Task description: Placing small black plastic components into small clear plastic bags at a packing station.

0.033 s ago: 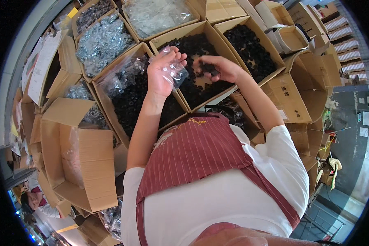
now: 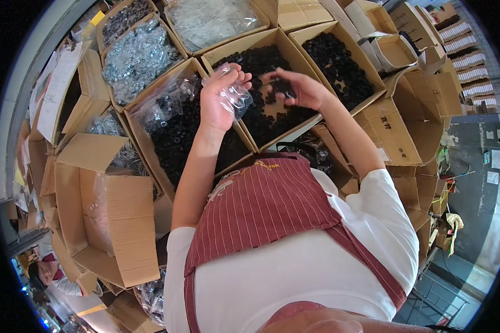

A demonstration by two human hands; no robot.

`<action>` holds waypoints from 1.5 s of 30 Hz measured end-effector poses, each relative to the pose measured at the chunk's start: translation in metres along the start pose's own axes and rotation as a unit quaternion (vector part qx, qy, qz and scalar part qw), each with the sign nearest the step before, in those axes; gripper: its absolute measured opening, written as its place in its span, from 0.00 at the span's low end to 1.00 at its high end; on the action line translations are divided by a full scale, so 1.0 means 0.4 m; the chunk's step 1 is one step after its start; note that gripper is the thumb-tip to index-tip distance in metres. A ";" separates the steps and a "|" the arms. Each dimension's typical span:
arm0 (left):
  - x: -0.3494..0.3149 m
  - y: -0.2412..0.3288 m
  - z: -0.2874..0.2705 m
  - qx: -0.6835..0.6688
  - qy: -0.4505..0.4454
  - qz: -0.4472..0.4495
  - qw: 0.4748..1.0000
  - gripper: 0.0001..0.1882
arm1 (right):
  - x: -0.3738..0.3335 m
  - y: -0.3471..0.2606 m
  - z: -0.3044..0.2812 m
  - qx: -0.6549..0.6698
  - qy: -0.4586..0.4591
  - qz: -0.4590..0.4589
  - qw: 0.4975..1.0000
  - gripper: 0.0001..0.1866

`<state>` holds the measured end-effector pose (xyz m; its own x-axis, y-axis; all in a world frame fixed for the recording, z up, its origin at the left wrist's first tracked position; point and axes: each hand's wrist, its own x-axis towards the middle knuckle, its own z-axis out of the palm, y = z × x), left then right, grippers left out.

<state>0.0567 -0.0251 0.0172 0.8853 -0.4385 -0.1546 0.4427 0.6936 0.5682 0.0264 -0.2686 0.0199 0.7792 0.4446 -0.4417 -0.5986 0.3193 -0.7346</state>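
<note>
My left hand (image 2: pixel 218 102) is closed on a small clear plastic bag (image 2: pixel 238 101), which has small white marks and hangs between thumb and fingers. To its right, my right hand (image 2: pixel 305 91) curls around a few small black parts (image 2: pixel 283 87), perhaps rings; blur hides their exact shape. Both hands are above a cardboard box (image 2: pixel 294 130) of loose black parts (image 2: pixel 261 119), with bare cardboard bottom showing in its middle. Under my left forearm stands another box of black ring-like parts (image 2: pixel 175 144), where filled clear bags (image 2: pixel 164 108) lie at the far end.
A box of black parts (image 2: pixel 339 61) stands at right, beside an open cardboard carton (image 2: pixel 394 119). Boxes of bluish metal pieces (image 2: pixel 139 58) and clear bags (image 2: pixel 214 22) lie farther off. An open carton (image 2: pixel 130 227) sits left; another person (image 2: pixel 47 272) appears at lower left.
The fingers of my right hand have shifted slightly around the black parts. My left hand keeps its hold on the bag. At lower left, the other person's head has moved.
</note>
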 end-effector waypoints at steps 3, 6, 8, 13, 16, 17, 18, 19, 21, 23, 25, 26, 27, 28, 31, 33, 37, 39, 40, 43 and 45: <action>0.001 -0.010 0.000 0.068 -0.012 0.032 0.997 0.10 | -0.007 -0.019 -0.012 0.055 -0.001 -0.059 0.997 0.28; -0.009 -0.024 0.022 0.208 0.024 0.097 0.973 0.11 | -0.038 -0.047 0.023 0.071 -0.006 -0.085 0.994 0.29; -0.017 -0.045 0.022 0.312 0.009 0.144 0.939 0.12 | -0.056 -0.060 0.042 0.072 -0.028 -0.100 0.992 0.28; -0.027 -0.084 0.024 0.337 -0.084 0.101 0.932 0.18 | -0.100 -0.068 0.090 0.018 -0.026 -0.091 0.995 0.22; -0.031 -0.095 0.024 0.338 -0.113 0.076 0.931 0.20 | -0.104 -0.072 0.113 0.037 -0.093 -0.075 0.992 0.20; -0.034 -0.098 0.024 0.336 -0.127 0.055 0.932 0.20 | -0.113 -0.069 0.137 0.030 -0.031 -0.074 0.996 0.18; -0.037 -0.102 0.030 0.336 -0.128 0.055 0.932 0.20 | -0.113 -0.066 0.135 0.029 -0.030 -0.074 0.996 0.18; -0.041 -0.107 0.036 0.323 -0.132 0.046 0.936 0.20 | -0.111 -0.059 0.130 0.046 -0.052 -0.060 0.996 0.19; -0.050 -0.111 0.045 0.307 -0.143 0.033 0.940 0.20 | -0.110 -0.058 0.145 0.065 -0.064 -0.048 0.995 0.19; -0.050 -0.113 0.037 0.311 -0.149 0.018 0.939 0.20 | -0.103 -0.057 0.147 0.054 -0.065 -0.062 0.994 0.18; -0.048 -0.115 0.032 0.313 -0.157 0.003 0.937 0.21 | -0.099 -0.057 0.155 0.043 -0.065 -0.076 0.994 0.17; -0.047 -0.117 0.031 0.313 -0.160 0.001 0.936 0.21 | -0.100 -0.058 0.167 0.032 -0.033 -0.088 0.995 0.17; -0.048 -0.118 0.032 0.312 -0.164 0.001 0.936 0.21 | -0.100 -0.059 0.174 0.020 -0.002 -0.099 0.995 0.16; -0.049 -0.121 0.034 0.311 -0.163 0.001 0.936 0.21 | -0.099 -0.059 0.170 0.019 -0.002 -0.098 0.995 0.16; -0.050 -0.126 0.037 0.268 -0.155 -0.006 0.951 0.20 | -0.096 -0.060 0.163 -0.006 -0.027 -0.114 0.993 0.17; -0.047 -0.127 0.034 0.280 -0.153 -0.003 0.948 0.21 | -0.099 -0.066 0.179 -0.041 -0.008 -0.131 0.990 0.18; -0.042 -0.129 0.023 0.305 -0.178 -0.011 0.936 0.23 | -0.098 -0.065 0.186 -0.058 0.007 -0.133 0.989 0.19; -0.046 -0.123 0.029 0.325 -0.167 -0.010 0.931 0.23 | -0.100 -0.065 0.183 -0.064 0.003 -0.125 0.990 0.17; -0.049 -0.119 0.035 0.324 -0.167 -0.009 0.931 0.23 | -0.101 -0.066 0.183 -0.065 0.003 -0.124 0.990 0.17; -0.055 -0.111 0.048 0.296 -0.140 -0.004 0.945 0.22 | -0.103 -0.063 0.186 -0.069 0.008 -0.119 0.990 0.17; -0.055 -0.108 0.048 0.314 -0.126 0.010 0.941 0.19 | -0.101 -0.056 0.189 -0.131 0.053 -0.146 0.979 0.18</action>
<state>0.0152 -0.0565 0.0114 0.7953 -0.6061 0.0130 0.1850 0.2630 0.9469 -0.0059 -0.2306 0.0930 0.9333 0.2724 -0.2340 -0.2901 0.1881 -0.9383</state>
